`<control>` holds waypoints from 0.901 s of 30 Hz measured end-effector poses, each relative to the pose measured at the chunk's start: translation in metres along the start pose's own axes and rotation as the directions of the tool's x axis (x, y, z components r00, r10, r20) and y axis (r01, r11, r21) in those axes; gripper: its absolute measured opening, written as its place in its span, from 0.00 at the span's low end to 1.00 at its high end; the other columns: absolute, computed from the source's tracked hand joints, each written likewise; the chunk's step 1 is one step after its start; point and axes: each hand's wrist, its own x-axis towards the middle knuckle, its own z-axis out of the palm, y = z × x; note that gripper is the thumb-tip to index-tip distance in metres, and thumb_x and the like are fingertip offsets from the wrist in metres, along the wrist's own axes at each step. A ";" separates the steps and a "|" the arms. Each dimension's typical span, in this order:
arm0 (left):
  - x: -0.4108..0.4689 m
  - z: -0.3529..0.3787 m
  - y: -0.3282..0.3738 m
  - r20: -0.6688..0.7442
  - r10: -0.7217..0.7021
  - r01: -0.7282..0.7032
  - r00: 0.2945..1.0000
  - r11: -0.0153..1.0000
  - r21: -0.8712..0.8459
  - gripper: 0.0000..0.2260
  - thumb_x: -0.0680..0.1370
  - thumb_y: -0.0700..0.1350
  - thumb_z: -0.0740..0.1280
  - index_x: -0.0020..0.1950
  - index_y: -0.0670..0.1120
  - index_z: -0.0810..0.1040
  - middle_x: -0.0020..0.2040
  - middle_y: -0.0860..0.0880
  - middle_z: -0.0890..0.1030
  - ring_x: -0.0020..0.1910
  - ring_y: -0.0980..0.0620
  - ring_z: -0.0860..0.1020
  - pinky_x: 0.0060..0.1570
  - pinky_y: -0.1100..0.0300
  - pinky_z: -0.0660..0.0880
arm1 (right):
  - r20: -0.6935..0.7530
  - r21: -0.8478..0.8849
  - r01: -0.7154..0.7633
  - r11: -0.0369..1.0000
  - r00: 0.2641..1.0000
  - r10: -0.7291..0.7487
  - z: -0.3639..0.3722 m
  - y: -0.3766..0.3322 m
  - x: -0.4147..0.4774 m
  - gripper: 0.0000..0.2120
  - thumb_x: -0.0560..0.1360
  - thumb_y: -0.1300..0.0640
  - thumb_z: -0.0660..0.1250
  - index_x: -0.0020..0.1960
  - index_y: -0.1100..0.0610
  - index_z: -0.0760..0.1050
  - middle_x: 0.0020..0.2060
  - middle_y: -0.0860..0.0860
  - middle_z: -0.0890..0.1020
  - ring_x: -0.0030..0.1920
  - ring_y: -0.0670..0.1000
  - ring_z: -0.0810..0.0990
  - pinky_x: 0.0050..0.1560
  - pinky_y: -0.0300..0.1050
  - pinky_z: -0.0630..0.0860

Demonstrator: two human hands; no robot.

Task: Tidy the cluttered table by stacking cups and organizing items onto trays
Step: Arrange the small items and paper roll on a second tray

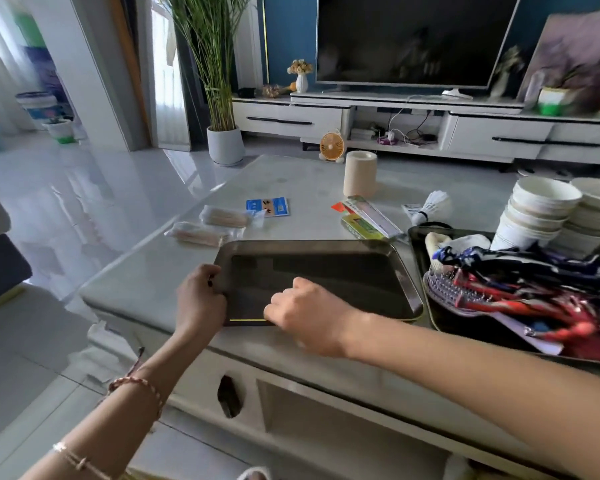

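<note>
Cups (541,213) stand in two stacks at the right of the frame, so that part looks done. One full tray (417,251) sits at the lower right, heaped with things. One empty tray (312,271) lies in the middle of the worktop (291,178). My guess is it gets filled next.

The left hand (200,296) grips its left rim. The right hand (302,310) curls at the near rim. Its fingertips are hidden, so I cannot tell if it grips.

Still loose on the worktop:
- two clear packs (222,216)
- one blue card (267,206)
- two long boxes (371,216)
- one shuttlecock (433,206)
- one tan tube (360,173)
</note>
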 end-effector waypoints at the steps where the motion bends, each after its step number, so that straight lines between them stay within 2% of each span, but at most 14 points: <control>1: 0.001 0.001 0.000 -0.001 0.011 -0.011 1.000 1.000 0.026 0.21 0.68 0.28 0.61 0.59 0.39 0.75 0.54 0.37 0.79 0.54 0.39 0.75 0.45 0.57 0.68 | 0.084 0.223 -0.037 0.974 0.996 0.018 -0.003 0.010 0.005 0.10 0.78 0.55 0.57 0.51 0.55 0.76 0.48 0.51 0.80 0.49 0.51 0.78 0.51 0.45 0.70; 3: 0.005 0.004 0.000 0.005 0.021 -0.021 1.000 0.999 0.027 0.21 0.67 0.27 0.60 0.58 0.39 0.75 0.54 0.37 0.79 0.53 0.40 0.74 0.43 0.59 0.65 | 0.121 0.551 -0.205 0.809 0.979 0.166 -0.006 0.035 0.018 0.15 0.77 0.46 0.61 0.51 0.57 0.78 0.48 0.53 0.80 0.48 0.52 0.77 0.49 0.45 0.72; 4: 0.010 0.006 -0.001 0.000 0.023 -0.023 1.000 0.999 0.037 0.22 0.67 0.27 0.59 0.58 0.39 0.75 0.54 0.37 0.78 0.53 0.40 0.74 0.43 0.60 0.64 | 0.079 0.600 -0.265 0.755 0.959 0.274 -0.003 0.053 0.027 0.15 0.76 0.45 0.62 0.50 0.57 0.78 0.47 0.54 0.80 0.47 0.52 0.77 0.48 0.44 0.72; 6: 0.017 0.009 -0.002 -0.014 0.036 -0.035 0.999 0.997 0.073 0.22 0.67 0.27 0.59 0.59 0.39 0.75 0.54 0.37 0.78 0.53 0.40 0.73 0.43 0.59 0.64 | 0.010 0.588 -0.412 0.696 0.864 0.504 0.005 0.095 0.037 0.14 0.77 0.49 0.63 0.51 0.59 0.77 0.50 0.57 0.80 0.50 0.55 0.77 0.50 0.46 0.73; 7: 0.020 0.011 -0.001 -0.006 0.057 -0.056 0.998 0.993 0.103 0.22 0.67 0.28 0.59 0.60 0.40 0.74 0.55 0.37 0.77 0.53 0.39 0.73 0.45 0.57 0.65 | 0.002 0.565 -0.507 0.651 0.790 0.613 0.014 0.117 0.039 0.13 0.77 0.53 0.62 0.54 0.61 0.76 0.53 0.59 0.78 0.54 0.57 0.75 0.53 0.47 0.72; 10: 0.030 0.017 0.002 0.040 0.129 -0.134 0.991 0.971 0.196 0.22 0.69 0.30 0.59 0.63 0.40 0.72 0.58 0.38 0.75 0.55 0.38 0.72 0.48 0.55 0.66 | 0.073 0.395 -0.765 0.508 0.578 0.813 0.046 0.172 0.031 0.19 0.78 0.56 0.57 0.68 0.56 0.66 0.60 0.62 0.71 0.60 0.61 0.70 0.59 0.51 0.68; 12: 0.033 0.022 0.006 0.084 0.155 -0.170 0.984 0.961 0.217 0.21 0.72 0.32 0.59 0.65 0.40 0.71 0.62 0.39 0.73 0.57 0.38 0.72 0.50 0.55 0.68 | 0.131 0.252 -0.847 0.468 0.509 0.851 0.066 0.189 0.026 0.25 0.77 0.58 0.56 0.73 0.48 0.58 0.60 0.62 0.69 0.59 0.63 0.70 0.58 0.52 0.68; 14: 0.040 0.028 0.008 0.112 0.186 -0.209 0.976 0.947 0.246 0.19 0.74 0.34 0.59 0.65 0.40 0.70 0.64 0.40 0.72 0.57 0.38 0.72 0.53 0.51 0.70 | 0.175 0.219 -0.870 0.441 0.480 0.860 0.079 0.200 0.031 0.29 0.76 0.60 0.58 0.73 0.46 0.55 0.58 0.63 0.71 0.58 0.63 0.71 0.56 0.51 0.68; 17: 0.045 0.031 0.012 0.142 0.190 -0.226 0.971 0.923 0.311 0.19 0.76 0.37 0.59 0.67 0.40 0.68 0.67 0.41 0.69 0.59 0.38 0.70 0.56 0.48 0.69 | 0.172 0.215 -0.904 0.369 0.407 0.897 0.083 0.205 0.038 0.21 0.74 0.62 0.61 0.66 0.57 0.63 0.58 0.62 0.74 0.58 0.62 0.73 0.55 0.52 0.68; 19: 0.044 0.031 0.014 0.148 0.168 -0.211 0.975 0.910 0.357 0.20 0.76 0.38 0.59 0.69 0.41 0.66 0.69 0.41 0.67 0.61 0.38 0.69 0.57 0.48 0.66 | 0.092 0.225 -0.910 0.347 0.375 0.923 0.084 0.208 0.041 0.14 0.75 0.62 0.60 0.61 0.60 0.66 0.56 0.61 0.76 0.57 0.61 0.74 0.54 0.53 0.68; 21: 0.044 0.034 0.015 0.170 0.154 -0.212 0.973 0.889 0.407 0.21 0.77 0.40 0.59 0.70 0.43 0.64 0.71 0.41 0.63 0.64 0.38 0.66 0.60 0.48 0.64 | -0.014 0.266 -0.898 0.351 0.361 0.933 0.084 0.210 0.041 0.11 0.77 0.61 0.60 0.58 0.61 0.68 0.54 0.60 0.78 0.54 0.60 0.77 0.47 0.50 0.68; 24: 0.043 0.033 0.012 0.196 0.157 -0.228 0.968 0.877 0.423 0.22 0.77 0.42 0.59 0.71 0.44 0.63 0.74 0.41 0.58 0.67 0.38 0.63 0.63 0.48 0.62 | -0.096 0.287 -0.887 0.362 0.350 0.932 0.079 0.212 0.040 0.10 0.77 0.58 0.63 0.56 0.61 0.73 0.52 0.59 0.80 0.53 0.60 0.78 0.43 0.46 0.66; 27: 0.042 0.030 0.009 0.210 0.160 -0.235 0.964 0.885 0.402 0.22 0.76 0.42 0.59 0.71 0.44 0.63 0.75 0.42 0.58 0.67 0.39 0.64 0.63 0.49 0.63 | -0.078 0.284 -0.893 0.350 0.342 0.936 0.078 0.208 0.040 0.11 0.79 0.60 0.56 0.57 0.60 0.74 0.54 0.60 0.79 0.55 0.60 0.76 0.48 0.48 0.66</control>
